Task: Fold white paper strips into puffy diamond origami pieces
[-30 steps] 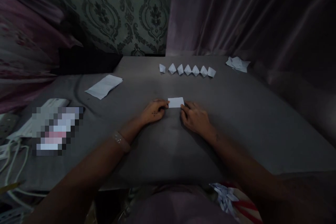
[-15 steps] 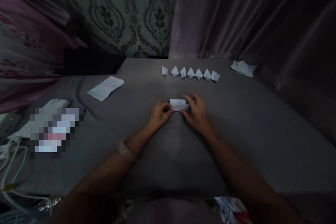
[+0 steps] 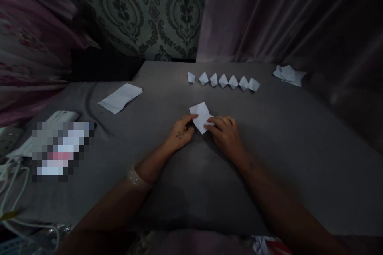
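Head view: what is in the hands there?

A small white paper piece (image 3: pixel 200 116), lying at a slant over the middle of the bench (image 3: pixel 299 143), between the left hand (image 3: pixel 181 133) and the right hand (image 3: pixel 226 131).

Are both gripping it?

The right one is: its thumb and forefinger are narrow on the paper's right side, with the other fingers (image 3: pixel 228 120) curled behind. The left forefinger touches the left edge, and the thumb sits lower, a gap between them. Whether that thumb pinches anything, I cannot tell.

Anything on the arms?

Dark dots on the back of the left hand, and a pale bracelet (image 3: pixel 136 177) farther up that arm.

And beyond the paper?

A row of seven folded paper shapes (image 3: pixel 223 81), most of them close together; the leftmost stands a little apart from its neighbour. Off to their right lies a crumpled paper heap (image 3: pixel 289 75).

What about the left side?

A flat paper stack (image 3: pixel 121 97) lies at an angle near the dark cloth (image 3: pixel 104 63). Nearer the person is a pixelated device (image 3: pixel 67 149), its details hidden, with white cables (image 3: pixel 8 195) beside it.

And at the back?

Patterned wallpaper (image 3: pixel 152 10), and a purplish curtain (image 3: pixel 248 16) to its right.
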Available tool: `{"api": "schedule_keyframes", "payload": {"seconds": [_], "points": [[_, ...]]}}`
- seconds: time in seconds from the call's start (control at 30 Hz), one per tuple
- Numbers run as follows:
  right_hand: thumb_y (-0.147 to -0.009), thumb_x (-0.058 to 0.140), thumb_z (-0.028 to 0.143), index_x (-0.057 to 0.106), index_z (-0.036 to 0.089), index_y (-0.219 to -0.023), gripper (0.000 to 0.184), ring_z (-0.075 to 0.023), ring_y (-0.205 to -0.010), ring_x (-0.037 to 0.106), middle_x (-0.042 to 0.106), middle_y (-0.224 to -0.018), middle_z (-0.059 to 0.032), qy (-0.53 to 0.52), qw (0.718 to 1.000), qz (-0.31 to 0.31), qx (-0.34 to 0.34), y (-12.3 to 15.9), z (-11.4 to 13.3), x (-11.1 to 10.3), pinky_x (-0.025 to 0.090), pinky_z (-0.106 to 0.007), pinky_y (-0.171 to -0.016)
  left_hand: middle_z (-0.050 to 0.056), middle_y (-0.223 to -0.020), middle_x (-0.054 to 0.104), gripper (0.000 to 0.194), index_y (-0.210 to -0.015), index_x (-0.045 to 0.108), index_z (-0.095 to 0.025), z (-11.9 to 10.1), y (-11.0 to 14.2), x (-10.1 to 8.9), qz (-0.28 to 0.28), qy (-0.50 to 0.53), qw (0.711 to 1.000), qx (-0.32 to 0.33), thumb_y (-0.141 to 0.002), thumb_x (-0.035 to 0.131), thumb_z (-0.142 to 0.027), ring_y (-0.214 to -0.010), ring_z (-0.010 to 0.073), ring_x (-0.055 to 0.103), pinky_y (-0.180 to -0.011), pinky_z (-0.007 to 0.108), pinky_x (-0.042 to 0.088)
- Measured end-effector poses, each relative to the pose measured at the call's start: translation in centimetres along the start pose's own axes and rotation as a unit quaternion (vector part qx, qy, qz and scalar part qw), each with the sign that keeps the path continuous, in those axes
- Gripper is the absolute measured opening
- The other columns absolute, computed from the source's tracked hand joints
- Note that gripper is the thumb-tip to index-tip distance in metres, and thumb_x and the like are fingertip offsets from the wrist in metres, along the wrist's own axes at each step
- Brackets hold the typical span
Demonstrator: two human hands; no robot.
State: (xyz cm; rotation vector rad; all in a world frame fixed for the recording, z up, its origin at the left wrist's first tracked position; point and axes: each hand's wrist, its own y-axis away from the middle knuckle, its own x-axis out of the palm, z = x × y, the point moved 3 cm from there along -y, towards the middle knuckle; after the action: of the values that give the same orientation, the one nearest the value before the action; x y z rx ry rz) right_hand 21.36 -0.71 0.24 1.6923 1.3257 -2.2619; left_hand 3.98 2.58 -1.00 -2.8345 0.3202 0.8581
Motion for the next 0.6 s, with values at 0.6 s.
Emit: {"api": "schedule_keyframes", "payload": {"seconds": [0.6], "points": [[-0.096,0.049,0.026,0.068,0.019,-0.109,0.024,-0.0233,-0.105,0.063,0.07,-0.114,-0.0083,-0.148,0.97,0.104,0.162,0.6,-0.6,1.5,0.049,-0.04,-0.094,0.01,-0.104,0.064,0.02,-0.096,0.066,-0.016,-1.3,1.9,0.3,0.003,-0.204,0.973,0.112,-0.089,0.048,-0.016,-0.098,0.0229,0.059,-0.088,0.037,0.05]]}}
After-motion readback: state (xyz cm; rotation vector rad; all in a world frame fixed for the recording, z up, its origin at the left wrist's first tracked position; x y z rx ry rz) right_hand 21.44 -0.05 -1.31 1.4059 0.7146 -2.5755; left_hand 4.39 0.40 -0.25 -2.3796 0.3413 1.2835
